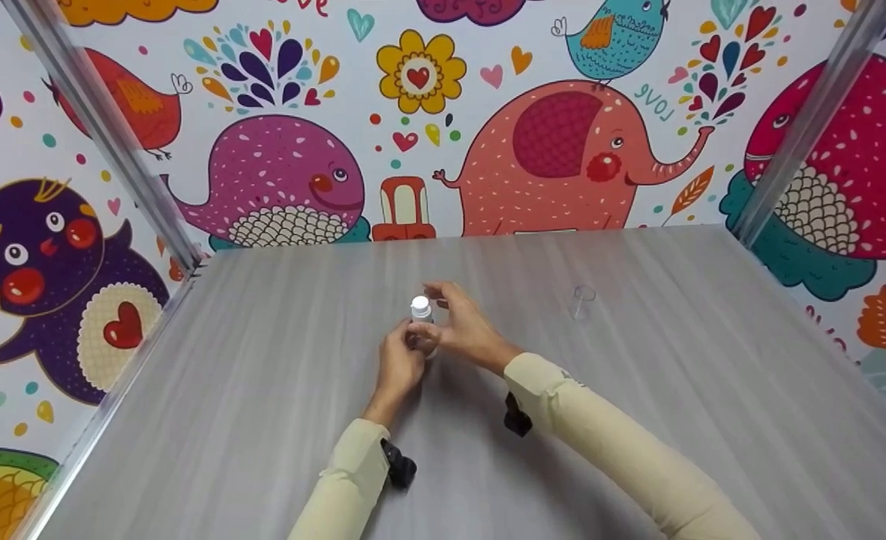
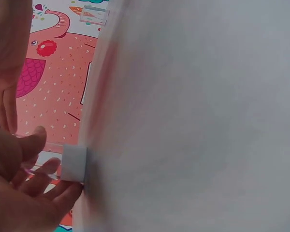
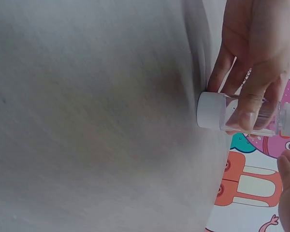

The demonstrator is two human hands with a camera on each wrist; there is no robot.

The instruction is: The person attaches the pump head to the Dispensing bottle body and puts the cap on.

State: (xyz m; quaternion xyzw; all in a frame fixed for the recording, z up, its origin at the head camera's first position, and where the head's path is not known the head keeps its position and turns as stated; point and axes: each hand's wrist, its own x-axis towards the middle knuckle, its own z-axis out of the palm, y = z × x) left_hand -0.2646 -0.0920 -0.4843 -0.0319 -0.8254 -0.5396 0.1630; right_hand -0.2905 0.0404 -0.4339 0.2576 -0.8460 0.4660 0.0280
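A small clear bottle (image 1: 423,318) stands upright near the middle of the table, with a white cap (image 1: 420,302) on top and a wider white piece (image 3: 210,110) at its bottom end. My left hand (image 1: 400,364) grips the bottle's clear body, thumb and fingers around it, as the right wrist view (image 3: 253,53) confirms. Close on the right side is my right hand (image 1: 467,324), fingers apart and partly extended around the top of the bottle. In the right wrist view its fingers (image 3: 286,166) appear just beside the cap, apart from it.
To the right on the grey wood-grain table (image 1: 277,420) stands a clear empty-looking cup-shaped piece (image 1: 582,302). A printed wall with cartoon animals rises behind the table. Metal posts (image 1: 105,127) frame its far corners.
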